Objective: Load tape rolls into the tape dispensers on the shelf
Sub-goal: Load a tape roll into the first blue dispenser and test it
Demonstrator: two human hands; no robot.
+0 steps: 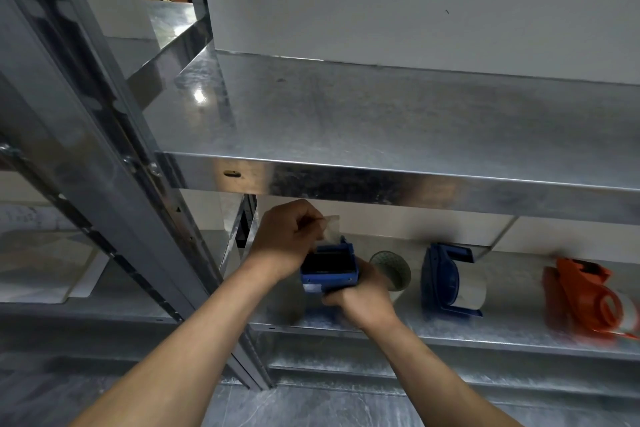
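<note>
Left hand point(287, 240) pinches tape point(331, 226) — right hand point(362, 296) grips blue dispenser point(329, 269).

The left hand point(289, 239) pinched the free end of a clear tape strip point(330, 227) just above a blue tape dispenser point(329, 265). The right hand point(363, 300) gripped that dispenser from below, over the front of the lower metal shelf point(512, 308). Just right of it a loose tape roll point(391, 269) sat on the shelf. Next came a second blue dispenser point(445, 282) carrying a roll. Well apart at the far right lay a blurred orange dispenser point(585, 291). An upper shelf point(381, 114) ran above the hands.
</note>
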